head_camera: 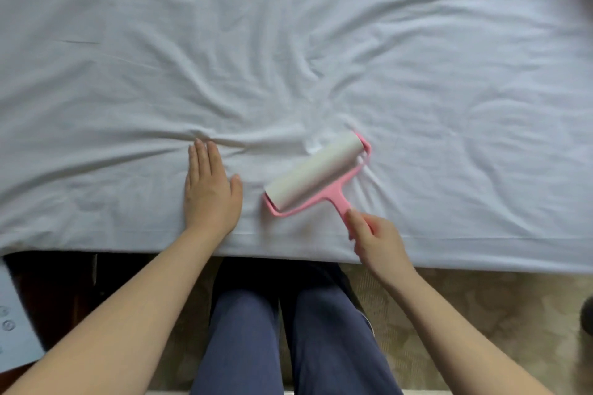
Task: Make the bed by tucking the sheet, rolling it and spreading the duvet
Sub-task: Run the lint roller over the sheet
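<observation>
A wrinkled white sheet [288, 42] covers the bed and fills the upper two thirds of the view. A pink lint roller [316, 170] with a wide white roll lies on the sheet near the front edge, angled up to the right. My right hand [375, 240] grips its pink handle at the bed's edge. My left hand [210, 189] presses flat on the sheet, fingers straight, a little left of the roller. Creases fan out from the roller's far end. No duvet is in view.
The bed's front edge [481, 253] runs across the frame. Below it are my legs in blue trousers [288, 337], beige patterned floor [465, 314] on the right, dark furniture [54, 292] and a white paper [16, 330] on the left.
</observation>
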The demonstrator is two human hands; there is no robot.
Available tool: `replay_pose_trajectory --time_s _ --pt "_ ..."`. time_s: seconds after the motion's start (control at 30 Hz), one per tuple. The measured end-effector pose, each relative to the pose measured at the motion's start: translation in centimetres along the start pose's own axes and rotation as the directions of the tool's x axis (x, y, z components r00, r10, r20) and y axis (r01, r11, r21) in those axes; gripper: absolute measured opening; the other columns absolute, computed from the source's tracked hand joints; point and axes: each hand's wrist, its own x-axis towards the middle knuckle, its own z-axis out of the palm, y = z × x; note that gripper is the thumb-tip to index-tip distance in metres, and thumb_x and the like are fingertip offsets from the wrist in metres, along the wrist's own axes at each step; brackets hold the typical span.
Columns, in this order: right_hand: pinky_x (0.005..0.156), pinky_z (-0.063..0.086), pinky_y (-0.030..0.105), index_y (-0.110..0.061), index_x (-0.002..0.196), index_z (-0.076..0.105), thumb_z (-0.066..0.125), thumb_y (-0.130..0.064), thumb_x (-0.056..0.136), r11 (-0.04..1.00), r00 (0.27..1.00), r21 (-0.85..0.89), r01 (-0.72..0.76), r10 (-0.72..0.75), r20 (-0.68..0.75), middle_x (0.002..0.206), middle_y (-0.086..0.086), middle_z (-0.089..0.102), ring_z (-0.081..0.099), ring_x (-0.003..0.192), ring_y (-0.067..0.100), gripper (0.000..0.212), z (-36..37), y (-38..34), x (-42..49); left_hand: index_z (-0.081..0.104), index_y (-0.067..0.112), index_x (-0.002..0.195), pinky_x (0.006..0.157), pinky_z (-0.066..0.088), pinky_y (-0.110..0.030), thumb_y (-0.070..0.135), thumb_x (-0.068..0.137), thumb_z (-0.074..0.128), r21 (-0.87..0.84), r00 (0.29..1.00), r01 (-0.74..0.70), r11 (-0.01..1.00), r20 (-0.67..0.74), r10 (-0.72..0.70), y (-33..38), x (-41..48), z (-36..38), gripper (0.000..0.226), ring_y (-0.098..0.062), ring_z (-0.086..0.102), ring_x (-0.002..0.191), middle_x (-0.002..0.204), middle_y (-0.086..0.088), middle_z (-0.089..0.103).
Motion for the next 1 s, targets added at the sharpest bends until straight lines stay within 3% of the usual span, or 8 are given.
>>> replay_pose_trajectory --time_s 0.1,0.2,0.33,0.47,0.6,1.0 --pt "0.051 0.031 0.026 -0.004 0.062 0.051 0.047 -0.047 0.092 0.998 0.998 0.042 0.053 -0.055 0.043 0.036 -0.01 0.042 0.037 0.041 0.009 0.053 0.8 -3.5 3.1 -0.003 0.004 0.149 0.118 0.004 -0.033 0.023 0.099 0.036 -0.014 1.0 0.024 1.0 -0.001 -0.024 0.3 0.1 -0.1 0.067 -0.02 -0.009 0.146 0.158 -0.011 -0.01" --pt "0.055 0.033 0.03 0.003 0.069 0.05 0.045 -0.058 0.087 0.996 0.996 0.025 0.084 -0.085 0.035 0.041 -0.008 0.044 0.039 0.049 0.018 0.064 0.8 -3.6 3.6 -0.004 0.004 0.149 0.118 0.002 -0.032 0.021 0.099 0.035 -0.01 0.999 0.032 0.999 0.004 -0.032 0.4 0.2 0.0 0.065 -0.021 -0.009 0.146 0.158 -0.011 -0.01" --pt "0.054 0.033 0.032 0.001 0.069 0.049 0.034 -0.075 0.069 0.993 0.999 -0.109 0.052 -0.05 0.013 0.052 0.003 0.038 0.036 0.052 0.02 0.077 -1.2 0.1 1.1 -0.005 0.002 0.148 0.118 0.002 -0.033 0.021 0.098 0.033 0.008 0.999 0.05 0.999 -0.011 -0.05 0.9 0.0 0.5 0.065 -0.022 -0.01 0.146 0.158 -0.012 -0.011" --pt "0.055 0.037 0.038 -0.006 0.062 0.047 0.033 -0.074 0.072 0.957 0.999 -0.289 0.028 -0.033 -0.013 0.052 0.001 0.039 0.042 0.057 0.027 0.07 -4.6 3.6 -1.4 -0.005 -0.001 0.147 0.118 -0.001 -0.034 0.021 0.098 0.036 0.02 0.999 0.039 0.999 -0.02 -0.038 1.9 -0.6 1.4 0.068 -0.027 -0.01 0.146 0.157 -0.017 -0.01" --pt "0.051 0.023 0.034 -0.015 0.056 0.031 0.044 -0.056 0.088 0.919 0.998 -0.393 -0.016 -0.01 -0.064 0.05 0.0 0.032 0.034 0.054 0.021 0.053 -6.7 5.6 -3.5 -0.006 -0.002 0.147 0.12 0.0 -0.039 0.022 0.097 0.038 0.051 1.0 0.028 0.998 0.0 -0.028 3.1 -1.3 2.2 0.071 -0.033 -0.011 0.145 0.155 -0.023 -0.01" --pt "0.051 0.029 0.032 -0.013 0.055 0.035 0.046 -0.057 0.086 0.893 0.98 -0.424 -0.153 0.083 -0.18 0.048 0.0 0.039 0.042 0.055 0.025 0.055 -9.6 10.0 -7.8 -0.005 -0.006 0.146 0.119 -0.001 -0.041 0.025 0.096 0.04 0.129 0.998 -0.048 0.99 0.046 0.043 4.8 -2.3 3.6 0.073 -0.038 -0.012 0.143 0.152 -0.03 -0.01"
